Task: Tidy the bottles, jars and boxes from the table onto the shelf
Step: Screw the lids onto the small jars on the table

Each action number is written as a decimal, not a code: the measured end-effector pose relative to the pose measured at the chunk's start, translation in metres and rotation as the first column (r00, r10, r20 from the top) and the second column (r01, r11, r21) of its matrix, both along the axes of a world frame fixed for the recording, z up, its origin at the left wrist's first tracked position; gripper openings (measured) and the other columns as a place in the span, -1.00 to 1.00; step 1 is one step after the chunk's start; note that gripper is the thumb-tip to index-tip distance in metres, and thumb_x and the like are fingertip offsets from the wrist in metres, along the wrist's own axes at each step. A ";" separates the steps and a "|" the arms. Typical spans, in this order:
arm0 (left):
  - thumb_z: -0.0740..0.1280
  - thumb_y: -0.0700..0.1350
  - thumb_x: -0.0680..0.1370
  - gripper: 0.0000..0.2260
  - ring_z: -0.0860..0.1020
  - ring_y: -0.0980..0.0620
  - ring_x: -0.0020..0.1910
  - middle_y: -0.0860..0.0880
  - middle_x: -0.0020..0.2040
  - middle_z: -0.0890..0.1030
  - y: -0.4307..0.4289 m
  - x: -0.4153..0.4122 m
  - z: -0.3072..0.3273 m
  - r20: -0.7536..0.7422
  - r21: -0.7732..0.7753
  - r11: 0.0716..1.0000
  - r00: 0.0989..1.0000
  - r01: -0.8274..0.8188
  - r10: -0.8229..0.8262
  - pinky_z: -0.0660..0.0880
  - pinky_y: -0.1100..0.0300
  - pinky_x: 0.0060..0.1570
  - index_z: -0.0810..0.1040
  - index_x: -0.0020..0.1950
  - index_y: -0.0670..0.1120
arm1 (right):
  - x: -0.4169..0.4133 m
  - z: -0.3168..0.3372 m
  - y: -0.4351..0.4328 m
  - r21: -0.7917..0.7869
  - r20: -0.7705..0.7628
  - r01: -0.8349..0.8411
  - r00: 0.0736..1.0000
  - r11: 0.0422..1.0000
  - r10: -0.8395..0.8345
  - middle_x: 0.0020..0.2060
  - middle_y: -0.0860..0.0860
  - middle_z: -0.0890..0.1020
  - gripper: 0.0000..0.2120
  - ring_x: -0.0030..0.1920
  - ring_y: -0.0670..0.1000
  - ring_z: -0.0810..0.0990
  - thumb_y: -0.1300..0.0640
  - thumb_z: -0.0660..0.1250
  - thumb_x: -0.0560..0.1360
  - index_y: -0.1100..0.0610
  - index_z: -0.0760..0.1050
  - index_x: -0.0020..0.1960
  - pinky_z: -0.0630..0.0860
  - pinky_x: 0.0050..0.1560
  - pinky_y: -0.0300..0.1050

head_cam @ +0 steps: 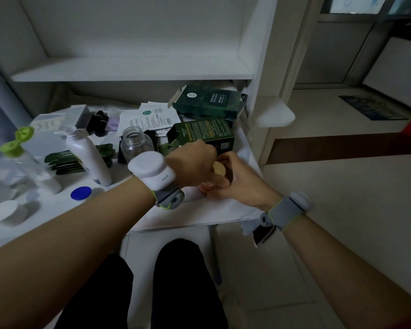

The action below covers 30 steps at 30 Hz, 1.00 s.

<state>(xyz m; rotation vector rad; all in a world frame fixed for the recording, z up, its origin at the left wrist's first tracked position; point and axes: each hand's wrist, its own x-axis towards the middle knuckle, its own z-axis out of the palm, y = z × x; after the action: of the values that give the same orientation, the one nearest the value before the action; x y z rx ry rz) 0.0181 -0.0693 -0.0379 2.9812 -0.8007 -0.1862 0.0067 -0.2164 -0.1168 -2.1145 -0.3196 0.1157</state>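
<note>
Table (188,217), left to right, clock positions as seen from the seat

9 o'clock: white round jar (3,211) at the near edge. Just behind it is a clear bottle (22,162) with its green flip cap open

10 o'clock: blue lid (80,193) lying loose. White bottle (90,157) is tilted in this view, beside dark green sachets (67,162). Silver box (77,117) and small dark bottles (101,123) sit further back

12 o'clock: open clear jar (137,144) with no lid on, leaflets (147,118) behind it

1 o'clock: green box (204,135) with its flap open. Dark green mask box (209,103) is behind it, under the shelf board (128,71)

Hands are together at the table's 3 o'clock edge, both on a small jar (217,168) with a tan lid. Left hand (192,167) is curled over it from above, right hand (240,184) is wrapped round it from the side. Fingers hide most of the jar. It's probably a lid being tightened or a plain lift, can't tell which

Progress: basically at the start. None of the items shows on the shelf board, and everything in view sits on the table or in the hands. Left to do: this small jar, then the bottles, both other jars and the three boxes. Open cap and loose lid likely want refitting before shelving
</note>
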 end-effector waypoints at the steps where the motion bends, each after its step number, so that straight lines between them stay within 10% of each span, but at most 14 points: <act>1: 0.41 0.26 0.39 -0.50 0.52 -0.04 -0.26 -0.07 -0.22 0.56 0.000 -0.001 0.000 0.012 0.005 1.000 1.000 -0.010 0.010 0.45 0.14 -0.28 0.54 -0.05 -0.20 | -0.001 0.000 0.000 0.005 0.002 0.006 1.000 1.000 -0.006 0.12 -0.03 0.54 -0.25 0.15 -0.05 0.53 0.10 0.62 0.25 0.15 0.28 0.28 0.49 0.17 -0.10; 9: 0.48 0.08 0.40 -0.52 0.54 -0.05 -0.07 -0.07 0.04 0.59 0.005 0.000 0.009 -0.034 0.067 0.988 0.990 0.141 -0.139 0.47 0.14 -0.16 0.49 0.23 -0.09 | -0.002 0.001 0.001 0.006 0.028 0.020 0.999 1.000 -0.020 0.08 -0.09 0.53 -0.29 0.04 -0.24 0.51 0.13 0.62 0.26 0.17 0.31 0.26 0.45 -0.02 -0.47; 16: 0.34 0.28 0.44 -0.46 0.50 -0.07 -0.14 -0.10 0.02 0.52 -0.001 -0.007 0.009 0.044 0.110 0.993 0.998 0.043 -0.048 0.45 0.11 -0.19 0.45 0.17 -0.13 | 0.000 0.000 -0.001 -0.023 0.016 0.022 1.000 0.999 -0.022 0.10 -0.01 0.55 -0.26 0.12 -0.03 0.56 0.10 0.63 0.23 0.16 0.30 0.26 0.52 0.14 -0.07; 22: 0.44 -0.02 0.44 -0.56 0.56 -0.08 0.03 -0.07 0.14 0.55 0.006 -0.009 0.015 -0.039 0.076 0.978 0.981 0.194 -0.192 0.51 0.11 -0.04 0.48 0.29 -0.03 | 0.000 0.003 0.004 -0.028 0.026 0.029 0.999 0.999 -0.028 0.15 -0.03 0.54 -0.16 0.17 -0.07 0.54 -0.04 0.65 0.15 0.12 0.31 0.29 0.51 0.19 -0.05; 30: 0.29 0.29 0.47 -0.52 0.50 -0.05 -0.18 -0.06 -0.01 0.58 0.000 -0.008 0.006 0.133 0.205 0.978 0.989 0.028 -0.057 0.39 0.13 -0.23 0.52 0.11 -0.09 | 0.000 0.003 0.000 -0.034 0.002 0.006 1.000 0.999 -0.006 0.12 0.02 0.53 -0.26 0.14 -0.01 0.53 0.14 0.63 0.22 0.16 0.30 0.25 0.49 0.13 -0.09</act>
<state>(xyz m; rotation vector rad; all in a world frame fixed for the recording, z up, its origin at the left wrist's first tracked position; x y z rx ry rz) 0.0100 -0.0689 -0.0318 3.1995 -0.9125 -0.0659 0.0067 -0.2168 -0.1141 -2.1496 -0.3142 0.1162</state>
